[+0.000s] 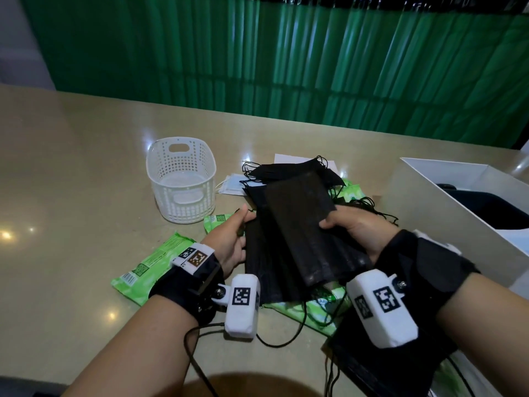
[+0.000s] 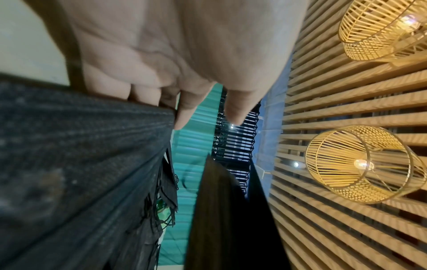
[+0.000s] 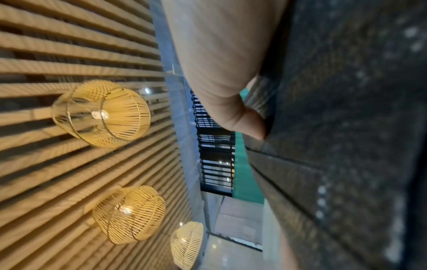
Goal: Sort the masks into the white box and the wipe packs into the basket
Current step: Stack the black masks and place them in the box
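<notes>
both hands, left hand (image 1: 229,242) and right hand (image 1: 357,230), palms inward, pinching black masks (image 1: 300,224)

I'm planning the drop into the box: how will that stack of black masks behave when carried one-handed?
Probably floppy: the stack of black masks is thin pleated fabric, held by both the left hand and right hand. Likely light. The layers already look fanned out, so they may slide apart, and loose ear loops could snag.

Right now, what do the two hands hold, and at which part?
Both hold one stack of black masks. The left hand grips its left long edge; the right hand grips the right edge, thumb on top.
</notes>
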The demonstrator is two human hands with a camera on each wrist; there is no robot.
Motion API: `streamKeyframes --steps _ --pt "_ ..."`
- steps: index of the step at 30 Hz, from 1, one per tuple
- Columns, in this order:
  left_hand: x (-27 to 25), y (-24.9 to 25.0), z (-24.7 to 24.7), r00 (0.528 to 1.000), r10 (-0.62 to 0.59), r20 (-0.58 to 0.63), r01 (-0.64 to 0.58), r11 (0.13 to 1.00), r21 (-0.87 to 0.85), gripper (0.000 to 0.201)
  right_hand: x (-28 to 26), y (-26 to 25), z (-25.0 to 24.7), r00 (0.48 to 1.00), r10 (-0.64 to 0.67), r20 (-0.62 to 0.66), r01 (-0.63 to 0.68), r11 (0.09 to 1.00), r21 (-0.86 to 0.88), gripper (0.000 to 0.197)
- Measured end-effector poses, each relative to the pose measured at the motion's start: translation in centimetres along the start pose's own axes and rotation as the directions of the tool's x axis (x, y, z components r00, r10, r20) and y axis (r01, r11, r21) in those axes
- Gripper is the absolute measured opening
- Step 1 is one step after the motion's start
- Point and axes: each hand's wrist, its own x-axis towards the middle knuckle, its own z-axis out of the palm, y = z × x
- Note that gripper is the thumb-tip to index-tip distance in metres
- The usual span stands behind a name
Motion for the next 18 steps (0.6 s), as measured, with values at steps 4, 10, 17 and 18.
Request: streamKeyframes --steps 4,10,17,18 --pt "-0.2 -0.1 0.0 0.999 0.013 0.050 -0.010 0.998 -0.061 0.032 0.9 1.9 1.7 0.994 0.026 0.111 -0.021 0.999 -0.041 0.030" --pt "0.1 -0.1 -0.1 1.000 0.011 0.017 -0.010 0.997 -0.081 0.039 0.8 -0.5 2.1 0.970 -0.114 0.215 0.081 0.984 0.159 0.039" --pt "0.6 0.1 -0.3 1.000 -0.012 -0.013 0.009 0.985 -0.170 0.049 2.1 2.0 1.5 0.999 0.048 -0.019 -0.050 0.991 -0.123 0.020" --pt "0.5 0.1 -0.2 1.000 -0.005 0.004 0.006 0.987 -0.158 0.043 2.2 2.5 1.4 0.996 0.080 -0.036 -0.085 0.983 -0.163 0.023"
